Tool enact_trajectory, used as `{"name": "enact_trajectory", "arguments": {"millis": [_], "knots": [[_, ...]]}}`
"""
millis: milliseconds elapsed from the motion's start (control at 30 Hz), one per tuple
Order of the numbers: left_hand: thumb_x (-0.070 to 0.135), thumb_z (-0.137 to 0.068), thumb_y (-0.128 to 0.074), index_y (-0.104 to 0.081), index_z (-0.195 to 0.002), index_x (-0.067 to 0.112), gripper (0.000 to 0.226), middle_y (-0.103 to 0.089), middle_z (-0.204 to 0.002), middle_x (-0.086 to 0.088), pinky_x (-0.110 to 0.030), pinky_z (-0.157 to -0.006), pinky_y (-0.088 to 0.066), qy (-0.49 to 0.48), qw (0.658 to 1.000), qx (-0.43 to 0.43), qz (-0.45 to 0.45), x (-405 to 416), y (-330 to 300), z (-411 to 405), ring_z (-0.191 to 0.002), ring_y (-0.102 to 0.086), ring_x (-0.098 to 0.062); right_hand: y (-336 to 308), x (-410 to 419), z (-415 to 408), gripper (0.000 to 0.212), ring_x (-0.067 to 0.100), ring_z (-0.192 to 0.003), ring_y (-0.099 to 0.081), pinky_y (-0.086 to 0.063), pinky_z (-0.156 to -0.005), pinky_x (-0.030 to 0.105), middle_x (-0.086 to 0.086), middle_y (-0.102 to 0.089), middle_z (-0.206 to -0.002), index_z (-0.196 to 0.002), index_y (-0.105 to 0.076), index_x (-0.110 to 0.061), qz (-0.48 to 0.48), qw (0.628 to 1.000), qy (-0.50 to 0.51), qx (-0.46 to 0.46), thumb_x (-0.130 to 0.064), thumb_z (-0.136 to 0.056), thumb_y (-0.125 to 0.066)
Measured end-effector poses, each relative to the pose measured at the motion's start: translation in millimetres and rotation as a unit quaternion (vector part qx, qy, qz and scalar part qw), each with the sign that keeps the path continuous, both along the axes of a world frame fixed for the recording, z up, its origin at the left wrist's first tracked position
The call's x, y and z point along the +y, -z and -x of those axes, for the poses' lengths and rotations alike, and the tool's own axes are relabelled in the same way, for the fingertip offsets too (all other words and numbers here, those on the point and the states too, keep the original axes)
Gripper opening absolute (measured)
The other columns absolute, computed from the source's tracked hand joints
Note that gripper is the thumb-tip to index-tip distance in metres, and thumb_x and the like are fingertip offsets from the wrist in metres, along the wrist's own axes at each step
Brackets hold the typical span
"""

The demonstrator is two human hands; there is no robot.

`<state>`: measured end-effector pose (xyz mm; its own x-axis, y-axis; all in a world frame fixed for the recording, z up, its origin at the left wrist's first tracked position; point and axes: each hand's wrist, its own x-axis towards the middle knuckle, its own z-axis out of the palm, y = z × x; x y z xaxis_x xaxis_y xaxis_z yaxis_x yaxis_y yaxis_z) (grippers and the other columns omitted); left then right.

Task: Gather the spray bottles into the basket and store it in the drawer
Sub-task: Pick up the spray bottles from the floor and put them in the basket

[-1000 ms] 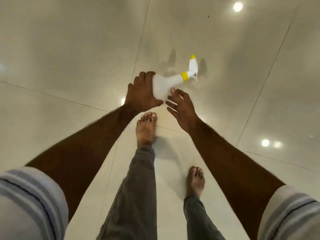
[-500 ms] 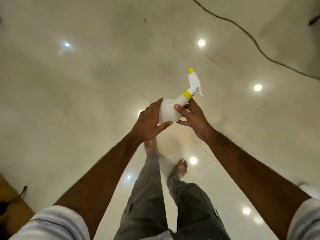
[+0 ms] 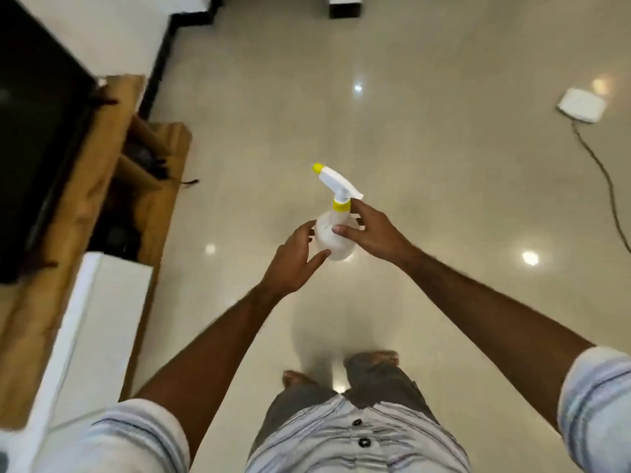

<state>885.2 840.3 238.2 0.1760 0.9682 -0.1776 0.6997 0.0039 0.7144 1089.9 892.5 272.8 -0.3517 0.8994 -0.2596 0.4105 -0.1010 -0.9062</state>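
Observation:
A white spray bottle (image 3: pixel 330 233) with a yellow collar and yellow nozzle tip is held upright in the air in front of me, above the glossy floor. My left hand (image 3: pixel 294 261) cups its lower left side. My right hand (image 3: pixel 372 232) grips its body from the right, thumb across the front. To the left, the wooden cabinet has an open drawer (image 3: pixel 160 186) with dark things inside. No basket is visible.
A wooden cabinet (image 3: pixel 68 233) with a dark screen (image 3: pixel 34 131) on it runs along the left. A white panel (image 3: pixel 102 302) lies beside it. A white box (image 3: pixel 580 105) with a cable (image 3: pixel 611 196) sits on the floor at the right. My feet are below.
I have straightened up and turned with the bottle lifted off the floor. The cabinet and open drawer have come into view on the left. Both hands stay on the bottle.

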Motion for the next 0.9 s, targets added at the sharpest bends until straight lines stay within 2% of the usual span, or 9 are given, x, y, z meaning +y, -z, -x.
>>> {"name": "enact_trajectory", "arguments": {"millis": [133, 233, 333, 400, 500, 600, 767, 900], "knots": [[0.056, -0.091, -0.057, -0.032, -0.144, 0.028, 0.065, -0.051, -0.143, 0.010, -0.048, -0.104, -0.045, -0.118, 0.993, 0.009, -0.019, -55.0, -24.8, 136.4, -0.125, -0.053, -0.012, -29.8, -16.6, 151.7, 0.039, -0.001, -0.109, -0.062, -0.048, -0.092, 0.020, -0.017, -0.065, -0.121, -0.123, -0.059, -0.036, -0.024, 0.994, -0.106, 0.003, -0.035, -0.087, -0.073], [0.061, -0.090, -0.055, -0.031, -0.143, 0.030, 0.066, -0.050, -0.143, 0.011, -0.052, -0.105, -0.043, -0.205, 0.977, 0.041, -0.032, -112.6, -37.8, 236.3, -0.128, -0.051, -0.011, -47.7, -44.7, 268.5, 0.033, 0.003, -0.106, -0.063, -0.049, -0.092, 0.024, -0.013, -0.066, -0.118, -0.115, -0.059, -0.042, -0.049, 0.978, -0.201, 0.001, -0.033, -0.086, -0.074], [0.068, -0.085, -0.055, -0.030, -0.144, 0.031, 0.074, -0.051, -0.143, 0.008, -0.052, -0.106, -0.043, -0.281, 0.958, 0.056, -0.023, -168.8, -44.7, 298.7, -0.129, -0.051, -0.016, -56.2, -73.3, 353.5, 0.029, -0.010, -0.100, -0.061, -0.048, -0.089, 0.021, -0.021, -0.067, -0.109, -0.102, -0.058, -0.053, -0.054, 0.959, -0.279, 0.007, -0.033, -0.087, -0.072], [0.072, -0.083, -0.055, -0.030, -0.145, 0.032, 0.078, -0.051, -0.144, 0.008, -0.051, -0.105, -0.043, -0.358, 0.930, 0.079, -0.025, -221.7, -49.2, 345.5, -0.129, -0.052, -0.017, -59.9, -107.3, 426.0, 0.029, -0.008, -0.103, -0.061, -0.047, -0.092, 0.023, -0.021, -0.067, -0.109, -0.105, -0.058, -0.051, -0.056, 0.936, -0.348, 0.008, -0.032, -0.087, -0.072], [0.075, -0.081, -0.053, -0.027, -0.147, 0.031, 0.084, -0.049, -0.148, 0.005, -0.049, -0.105, -0.040, -0.450, 0.887, 0.105, -0.006, -287.9, -46.8, 402.7, -0.131, -0.051, -0.020, -55.5, -154.8, 519.3, 0.037, 0.009, -0.112, -0.060, -0.045, -0.101, 0.028, -0.009, -0.065, -0.120, -0.122, -0.058, -0.033, -0.056, 0.894, -0.443, 0.012, -0.030, -0.089, -0.072], [0.072, -0.083, -0.052, -0.026, -0.148, 0.030, 0.082, -0.050, -0.148, 0.003, -0.053, -0.105, -0.038, -0.524, 0.846, 0.100, 0.017, -345.8, -39.4, 453.4, -0.134, -0.049, -0.020, -44.0, -198.2, 604.7, 0.046, 0.016, -0.117, -0.058, -0.044, -0.102, 0.031, -0.003, -0.062, -0.127, -0.131, -0.054, -0.019, -0.059, 0.849, -0.525, 0.012, -0.030, -0.090, -0.071], [0.065, -0.082, -0.059, -0.026, -0.148, 0.030, 0.081, -0.045, -0.150, 0.004, -0.052, -0.106, -0.038, -0.627, 0.777, 0.052, 0.033, -431.6, -33.0, 520.1, -0.134, -0.048, -0.020, -29.0, -276.2, 726.0, 0.054, 0.017, -0.114, -0.059, -0.050, -0.096, 0.033, 0.001, -0.062, -0.129, -0.136, -0.052, -0.017, -0.058, 0.775, -0.629, 0.015, -0.030, -0.088, -0.073], [0.072, -0.075, -0.060, -0.021, -0.148, 0.032, 0.092, -0.041, -0.151, 0.004, -0.049, -0.102, -0.037, -0.689, 0.722, 0.034, 0.052, -482.4, -30.8, 559.6, -0.134, -0.046, -0.019, -16.2, -342.5, 799.6, 0.054, 0.017, -0.111, -0.060, -0.049, -0.094, 0.033, 0.004, -0.063, -0.124, -0.132, -0.053, -0.016, -0.057, 0.725, -0.686, 0.026, -0.029, -0.085, -0.076]]}}
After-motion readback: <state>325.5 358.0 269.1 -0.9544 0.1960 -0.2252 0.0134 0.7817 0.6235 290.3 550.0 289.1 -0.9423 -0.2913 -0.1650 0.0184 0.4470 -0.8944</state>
